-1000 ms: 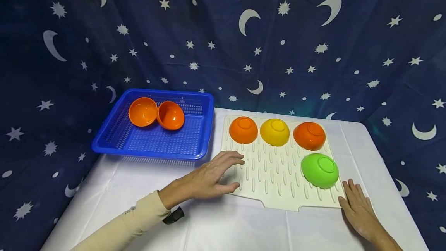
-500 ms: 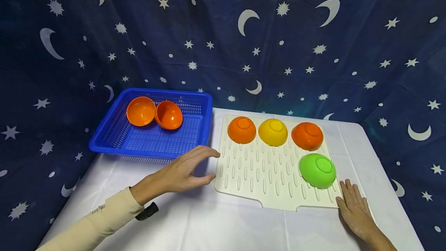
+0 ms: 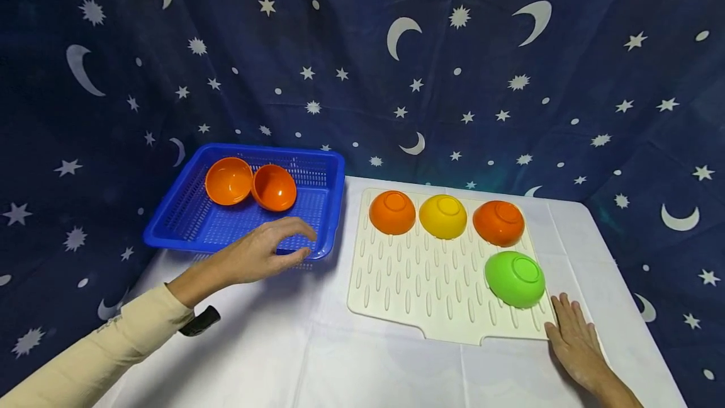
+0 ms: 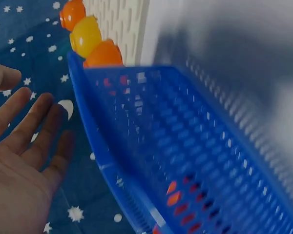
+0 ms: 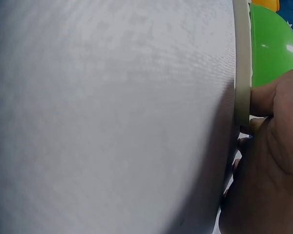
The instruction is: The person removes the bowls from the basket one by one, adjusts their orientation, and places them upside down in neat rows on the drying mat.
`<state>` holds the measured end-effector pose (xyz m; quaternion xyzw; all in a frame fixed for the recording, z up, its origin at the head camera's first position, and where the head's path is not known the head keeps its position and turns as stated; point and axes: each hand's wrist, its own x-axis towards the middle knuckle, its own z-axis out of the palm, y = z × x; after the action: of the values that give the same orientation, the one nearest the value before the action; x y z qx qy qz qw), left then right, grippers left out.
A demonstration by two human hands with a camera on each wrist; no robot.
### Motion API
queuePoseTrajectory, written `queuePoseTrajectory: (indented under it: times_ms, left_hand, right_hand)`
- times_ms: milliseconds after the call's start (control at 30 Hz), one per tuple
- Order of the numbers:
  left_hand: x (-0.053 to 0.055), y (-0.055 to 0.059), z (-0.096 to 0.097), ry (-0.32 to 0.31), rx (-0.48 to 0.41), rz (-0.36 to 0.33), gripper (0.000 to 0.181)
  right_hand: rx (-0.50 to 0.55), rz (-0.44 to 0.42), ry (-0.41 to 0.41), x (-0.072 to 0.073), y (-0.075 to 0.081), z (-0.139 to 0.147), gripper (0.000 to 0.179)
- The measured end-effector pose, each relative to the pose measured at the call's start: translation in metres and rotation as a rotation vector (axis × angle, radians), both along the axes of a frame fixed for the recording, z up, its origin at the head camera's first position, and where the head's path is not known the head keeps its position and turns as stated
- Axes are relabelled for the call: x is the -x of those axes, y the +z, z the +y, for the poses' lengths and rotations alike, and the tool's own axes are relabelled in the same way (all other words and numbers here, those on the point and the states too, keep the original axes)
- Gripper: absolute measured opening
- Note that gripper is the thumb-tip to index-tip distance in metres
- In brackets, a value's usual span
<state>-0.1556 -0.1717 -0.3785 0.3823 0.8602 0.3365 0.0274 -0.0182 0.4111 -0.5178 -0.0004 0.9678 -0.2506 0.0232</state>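
Observation:
My left hand (image 3: 257,254) hangs over the front rim of a blue plastic basket (image 3: 334,206), fingers loosely bent and holding nothing. Inside the basket, at its back left, two orange bowls (image 3: 229,181) lean side by side with their openings showing. On the right, my right hand (image 3: 578,345) lies flat at the front right corner of a cream ribbed draining mat (image 3: 413,282). Upside down on that mat are an orange bowl (image 3: 393,213), a yellow bowl (image 3: 443,216) and a red-orange bowl (image 3: 498,223) along the back, with a green bowl (image 3: 515,279) nearer my right hand.
A white cloth covers the table (image 3: 385,370) under everything. Behind and at both sides hangs a dark blue curtain (image 3: 351,36) with moons and stars. A black strap (image 3: 200,321) shows at my left wrist below the beige sleeve (image 3: 107,345).
My left hand has moved left, away from the mat's left side to above the basket's front rim. My right hand and the bowls have stayed in place.

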Motion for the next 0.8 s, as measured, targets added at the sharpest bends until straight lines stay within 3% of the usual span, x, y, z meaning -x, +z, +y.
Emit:
queuePoseTrajectory:
  times_ms: [167, 400, 600, 800]
  left_hand:
    - [0.014, 0.016, -0.013, 0.034, 0.071, -0.017, 0.02]
    - [0.037, 0.035, -0.031, 0.126, 0.138, -0.096, 0.022]
    - [0.055, 0.043, -0.048, 0.178, 0.164, -0.073, 0.026]
    - [0.076, 0.065, -0.068, 0.295, 0.152, -0.033, 0.032]
  right_hand:
    - [0.015, -0.02, -0.006, 0.0, 0.002, -0.001, 0.06]
    - [0.007, -0.021, -0.006, -0.003, 0.001, -0.002, 0.059]
    - [-0.001, -0.001, -0.007, -0.002, 0.0, -0.001, 0.058]
    - [-0.003, -0.026, -0.012, -0.002, 0.003, -0.002, 0.059]
